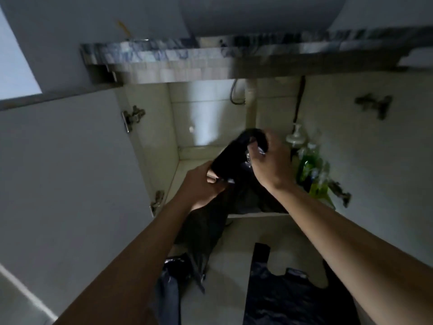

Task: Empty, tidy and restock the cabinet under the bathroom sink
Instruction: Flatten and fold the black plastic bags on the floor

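1. A person looks down into an open white cabinet [152, 137] under a grey-veined marble counter [187, 52]. Both cabinet doors are swung wide.
2. The left hand [206, 184] has its fingers curled round the lower part of a thin, crumpled black plastic bag [230, 156]. The right hand [269, 160] grips the bunched upper part. Both hands are clamped on the bag, close together.
3. The bag is held in the air in front of the cabinet's front edge. Its loose tail hangs past the left wrist toward the pale floor [243, 242].
4. The bag looks glossy, limp and wrinkled, with no shape of its own. It would probably slip or unfurl easily.
5. The step in hand seems to be tidying: gathering or folding this bag. Whether it has just come out or is about to go back in cannot be told.
6. The next move likely needs both hands to draw in the hanging tail before the bag is set down.
7. Translucent green bottles [309, 167] and a white pump dispenser [295, 135] stand along the cabinet floor's right edge. More black plastic bags [293, 299] lie on the floor in front.
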Demonstrator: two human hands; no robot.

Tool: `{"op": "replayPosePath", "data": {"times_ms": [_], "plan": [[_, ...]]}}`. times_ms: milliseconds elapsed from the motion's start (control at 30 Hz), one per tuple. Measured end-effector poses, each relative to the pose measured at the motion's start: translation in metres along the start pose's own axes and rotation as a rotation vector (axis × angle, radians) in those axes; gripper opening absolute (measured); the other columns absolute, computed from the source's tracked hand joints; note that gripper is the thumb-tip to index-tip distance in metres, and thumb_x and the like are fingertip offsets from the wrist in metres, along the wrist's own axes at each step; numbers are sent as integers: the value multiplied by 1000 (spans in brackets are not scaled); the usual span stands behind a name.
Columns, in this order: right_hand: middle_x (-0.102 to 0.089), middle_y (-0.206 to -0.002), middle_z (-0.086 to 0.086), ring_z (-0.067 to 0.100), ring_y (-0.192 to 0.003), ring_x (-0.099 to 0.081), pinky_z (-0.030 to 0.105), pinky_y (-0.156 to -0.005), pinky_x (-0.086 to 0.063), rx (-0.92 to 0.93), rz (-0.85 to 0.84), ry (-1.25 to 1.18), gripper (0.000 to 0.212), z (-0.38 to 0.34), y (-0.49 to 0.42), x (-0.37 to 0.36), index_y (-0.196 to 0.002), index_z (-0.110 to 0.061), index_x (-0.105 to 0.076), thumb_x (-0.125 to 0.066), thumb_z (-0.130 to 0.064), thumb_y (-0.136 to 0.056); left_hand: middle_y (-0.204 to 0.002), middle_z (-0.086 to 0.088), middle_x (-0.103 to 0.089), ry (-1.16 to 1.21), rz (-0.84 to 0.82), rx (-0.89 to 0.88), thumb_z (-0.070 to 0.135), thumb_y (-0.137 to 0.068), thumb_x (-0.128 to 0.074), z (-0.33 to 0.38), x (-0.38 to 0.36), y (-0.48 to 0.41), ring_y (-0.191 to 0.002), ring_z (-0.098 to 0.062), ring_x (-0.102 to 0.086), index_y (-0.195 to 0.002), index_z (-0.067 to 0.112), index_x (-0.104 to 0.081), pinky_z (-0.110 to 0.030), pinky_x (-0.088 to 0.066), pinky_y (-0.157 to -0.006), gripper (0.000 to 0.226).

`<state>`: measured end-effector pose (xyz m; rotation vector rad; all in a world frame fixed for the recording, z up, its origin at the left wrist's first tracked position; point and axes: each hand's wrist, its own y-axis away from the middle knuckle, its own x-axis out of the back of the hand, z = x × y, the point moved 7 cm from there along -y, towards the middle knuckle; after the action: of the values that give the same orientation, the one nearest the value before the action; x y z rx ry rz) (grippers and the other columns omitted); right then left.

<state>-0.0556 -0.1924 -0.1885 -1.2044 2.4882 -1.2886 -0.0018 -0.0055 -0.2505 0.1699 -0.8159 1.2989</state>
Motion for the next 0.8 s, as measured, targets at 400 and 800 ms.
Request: {"op": "replayPosePath", "data": {"times_ms": [400,800], "plan": [[-71,-84,6,26,-77,-68,37,-64,-54,165,-75,375,21,8,-36,77,-94,-16,-69,-65,-37,-91,-98,14,-69,169,-2,-122,51,-81,-73,84,-52,-21,-86,7,-61,-104,28,-64,-13,-44,-67,34],[-70,-74,-9,6,-71,-66,32,-68,-56,-67,-425,456,33,52,-44,108,-86,-22,-77,-77,-54,-78,-112,19,-63,137,-217,-293,54,-68,-82,131,-68,-41,-102,5,-61,-122,43,-53,-19,-52,-83,62]]}}
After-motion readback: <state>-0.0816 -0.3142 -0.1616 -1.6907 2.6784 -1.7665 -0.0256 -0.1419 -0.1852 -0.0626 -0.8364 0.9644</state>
